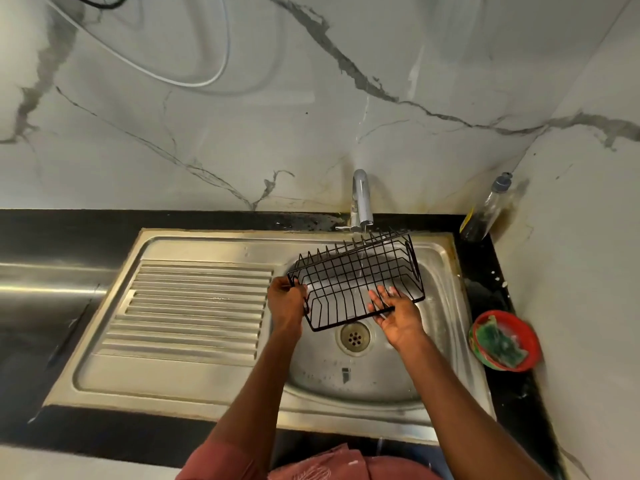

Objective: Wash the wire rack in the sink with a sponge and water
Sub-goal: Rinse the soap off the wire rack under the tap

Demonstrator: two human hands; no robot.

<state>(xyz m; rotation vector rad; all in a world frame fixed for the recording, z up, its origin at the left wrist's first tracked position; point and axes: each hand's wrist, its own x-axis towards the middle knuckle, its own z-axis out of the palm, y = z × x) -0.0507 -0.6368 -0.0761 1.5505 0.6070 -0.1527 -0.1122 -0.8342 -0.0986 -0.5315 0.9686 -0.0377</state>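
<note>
Rack point(356, 278) is held over the sink point(446, 271) basin, tilted, far edge up under the tap point(361, 199). Thin stream of water running through the wires near the far right side.

Left hand point(285, 301) grips the left end wire, fingers curled round the frame corner. Right hand point(394, 315) is spread, fingers straight, palm against the near right edge of the rack. It supports and rubs, not gripping as far as I can see. No sponge in either hand.

Sponge point(502, 342) looks to be the green thing in the red bowl point(533, 344) on the worktop point(485, 282), right of the sink, well apart from the rack. Soap bottle point(485, 209) stands in the far right corner.

Handling, my read:
- Rack is thin black coated wire, open grid. Light, one hand carries it easily.
- Stiff overall; the perimeter frame is the strong part. Inner wires are thinner and I'd expect some flex if squeezed.
- Wet coating will be slippery, worse with soap. Flat palm contact can slide off.
- Not fragile. A drop means noise and splash, maybe a chipped coating.

Where to hold: short end frame or a corner, fingers hooked through the grid round the outer wire, as the left is doing now. That locks it against twist while the other hand scrubs. Avoid pinching single inner wires.

I judge this a rinse or wetting step, with sponge work either done or not yet begun; can't tell which.
</note>
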